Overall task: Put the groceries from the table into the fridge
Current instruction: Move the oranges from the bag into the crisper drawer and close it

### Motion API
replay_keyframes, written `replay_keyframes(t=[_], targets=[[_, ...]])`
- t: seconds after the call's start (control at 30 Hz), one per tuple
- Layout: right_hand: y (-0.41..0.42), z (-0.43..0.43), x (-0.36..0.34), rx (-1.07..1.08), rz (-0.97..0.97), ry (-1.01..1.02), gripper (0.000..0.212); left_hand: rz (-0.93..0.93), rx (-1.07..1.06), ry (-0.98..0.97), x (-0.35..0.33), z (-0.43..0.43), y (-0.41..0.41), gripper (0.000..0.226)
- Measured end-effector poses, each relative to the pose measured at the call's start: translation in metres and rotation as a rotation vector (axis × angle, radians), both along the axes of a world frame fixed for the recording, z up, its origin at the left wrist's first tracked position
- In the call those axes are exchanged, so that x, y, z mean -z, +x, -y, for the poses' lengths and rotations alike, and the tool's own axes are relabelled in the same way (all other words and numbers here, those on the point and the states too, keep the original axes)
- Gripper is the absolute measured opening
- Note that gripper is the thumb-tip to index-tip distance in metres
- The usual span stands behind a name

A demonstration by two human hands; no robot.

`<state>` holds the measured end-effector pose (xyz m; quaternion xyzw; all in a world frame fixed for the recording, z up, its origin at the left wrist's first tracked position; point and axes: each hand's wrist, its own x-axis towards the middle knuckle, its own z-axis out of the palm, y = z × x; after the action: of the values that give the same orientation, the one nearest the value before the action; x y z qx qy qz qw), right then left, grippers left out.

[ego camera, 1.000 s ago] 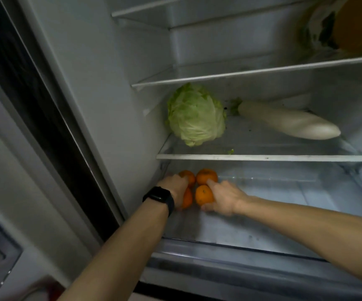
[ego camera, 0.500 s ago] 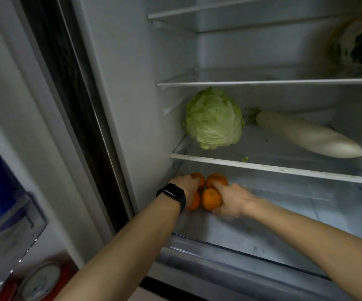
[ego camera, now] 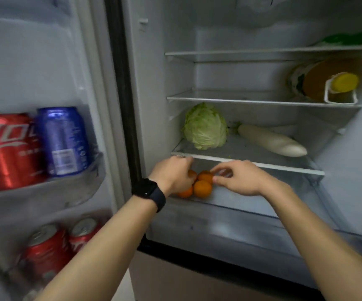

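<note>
Oranges lie on the bottom tray of the open fridge; my left hand covers them, grip hidden; my right hand is loosely curled just beside.

left hand over oranges | right hand beside them | cabbage above

Right hand releases the front orange and lifts, fingers now loose beside it. Left hand rises and draws back over the oranges (its fingers are hidden).

Two bare forearms, black smartwatch on left wrist
</note>
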<state>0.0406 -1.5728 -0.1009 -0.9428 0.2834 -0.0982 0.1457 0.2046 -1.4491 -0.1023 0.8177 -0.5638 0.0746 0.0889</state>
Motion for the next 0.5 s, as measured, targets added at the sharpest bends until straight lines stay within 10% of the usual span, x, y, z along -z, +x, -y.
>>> replay_keyframes(t=[0.23, 0.5], targets=[[-0.046, -0.16, 0.05, -0.011, 0.616, -0.186, 0.028, -0.07, 0.034, -0.262, 0.046, -0.179, -0.043, 0.043], [-0.009, -0.378, 0.152, -0.263, 0.534, -0.068, 0.032, -0.126, -0.346, -0.155, 0.149, -0.447, -0.032, 0.044]])
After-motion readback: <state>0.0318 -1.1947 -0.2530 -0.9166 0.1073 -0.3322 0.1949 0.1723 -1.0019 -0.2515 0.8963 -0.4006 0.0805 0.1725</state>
